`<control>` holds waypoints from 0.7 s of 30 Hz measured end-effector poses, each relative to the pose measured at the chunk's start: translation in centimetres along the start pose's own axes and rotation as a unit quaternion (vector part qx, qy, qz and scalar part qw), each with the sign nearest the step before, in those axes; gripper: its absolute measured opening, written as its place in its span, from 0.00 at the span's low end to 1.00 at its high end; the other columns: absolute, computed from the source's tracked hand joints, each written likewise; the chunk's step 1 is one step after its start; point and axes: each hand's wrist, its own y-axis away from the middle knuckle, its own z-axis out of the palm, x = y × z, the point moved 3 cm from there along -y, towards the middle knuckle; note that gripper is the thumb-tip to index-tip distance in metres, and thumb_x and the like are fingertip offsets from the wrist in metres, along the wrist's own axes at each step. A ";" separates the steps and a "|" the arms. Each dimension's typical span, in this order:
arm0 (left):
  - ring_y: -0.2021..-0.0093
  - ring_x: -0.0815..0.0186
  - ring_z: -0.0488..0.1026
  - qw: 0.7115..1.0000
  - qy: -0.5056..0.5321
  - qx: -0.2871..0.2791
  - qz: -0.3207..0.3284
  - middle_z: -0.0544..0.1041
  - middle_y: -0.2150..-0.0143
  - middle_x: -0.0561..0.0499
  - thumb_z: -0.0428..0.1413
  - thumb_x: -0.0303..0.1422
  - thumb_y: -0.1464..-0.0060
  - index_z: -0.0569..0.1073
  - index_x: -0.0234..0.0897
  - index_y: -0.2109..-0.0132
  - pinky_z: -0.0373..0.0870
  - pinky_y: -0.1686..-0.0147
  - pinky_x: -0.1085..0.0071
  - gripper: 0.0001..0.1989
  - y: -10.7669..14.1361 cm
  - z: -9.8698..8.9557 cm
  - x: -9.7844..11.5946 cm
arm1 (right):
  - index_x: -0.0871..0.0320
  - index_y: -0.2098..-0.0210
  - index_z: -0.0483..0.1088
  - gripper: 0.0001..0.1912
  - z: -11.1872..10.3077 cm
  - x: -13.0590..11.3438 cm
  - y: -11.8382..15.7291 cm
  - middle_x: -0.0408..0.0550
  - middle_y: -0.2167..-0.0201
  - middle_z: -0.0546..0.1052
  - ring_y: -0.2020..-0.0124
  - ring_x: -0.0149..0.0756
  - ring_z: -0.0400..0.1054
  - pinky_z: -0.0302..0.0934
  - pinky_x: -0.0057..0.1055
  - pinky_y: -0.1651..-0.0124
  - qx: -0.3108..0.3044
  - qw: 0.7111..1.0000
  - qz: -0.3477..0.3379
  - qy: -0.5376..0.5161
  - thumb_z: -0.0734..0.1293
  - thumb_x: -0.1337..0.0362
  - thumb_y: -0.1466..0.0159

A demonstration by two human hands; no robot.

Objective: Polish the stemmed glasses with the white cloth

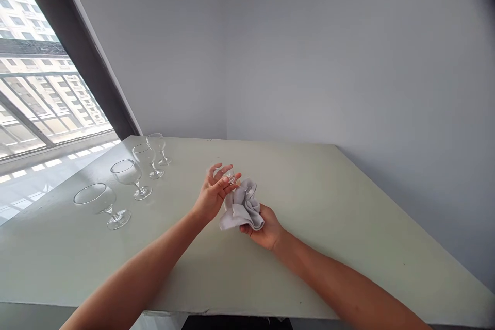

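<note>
My left hand (213, 190) pinches a clear stemmed glass (231, 177) between thumb and fingers, above the middle of the table. The glass lies tilted on its side, its bowl partly hidden behind my fingers. My right hand (266, 228) is wrapped round a crumpled light grey cloth (243, 212). Folds of the cloth press against the foot of the glass, just right of my left hand. Palm and fingers of the right hand are partly covered by the cloth.
Several clear stemmed glasses stand upright in a row along the table's left side, the nearest glass (118, 219) closest to my left forearm. The pale table (348, 247) meets grey walls (309, 51) at the back. A window (42, 72) is at the left.
</note>
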 end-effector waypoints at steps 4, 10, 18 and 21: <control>0.53 0.59 0.71 0.991 -0.093 0.031 0.095 0.63 0.47 0.49 0.61 0.29 0.56 0.57 0.48 0.51 0.67 0.53 0.59 0.27 -0.1 -0.5 0.9 | 0.59 0.67 0.68 0.13 0.0 0.7 0.5 0.45 0.76 0.68 0.79 0.31 0.62 0.58 0.28 0.79 0.014 0.975 0.013 0.221 0.57 0.58 0.40; 0.53 0.60 0.70 0.970 -0.189 0.054 0.146 0.62 0.46 0.48 0.62 0.30 0.59 0.58 0.46 0.51 0.67 0.52 0.60 0.29 0.2 -0.5 1.9 | 0.53 0.55 0.67 0.16 -0.9 -3.7 1.4 0.49 0.59 0.68 0.73 0.31 0.64 0.59 0.32 0.66 0.128 0.721 -0.279 0.621 0.57 0.56 0.38; 0.49 0.59 0.68 0.982 -0.147 0.035 0.113 0.63 0.46 0.49 0.63 0.30 0.60 0.58 0.48 0.50 0.63 0.48 0.60 0.31 1.6 1.6 0.7 | 0.57 0.54 0.66 0.15 2.3 -5.3 -1.5 0.53 0.63 0.72 0.64 0.40 0.67 0.59 0.34 0.62 0.083 0.552 -0.365 0.745 0.57 0.58 0.37; 0.43 0.57 0.62 0.968 -0.219 0.020 0.123 0.56 0.40 0.46 0.61 0.34 0.57 0.51 0.51 0.43 0.58 0.45 0.58 0.37 0.9 0.6 -0.2 | 0.56 0.59 0.69 0.13 1.1 -6.2 -3.8 0.50 0.65 0.74 0.64 0.37 0.68 0.58 0.32 0.62 0.109 0.551 -0.341 0.754 0.56 0.60 0.37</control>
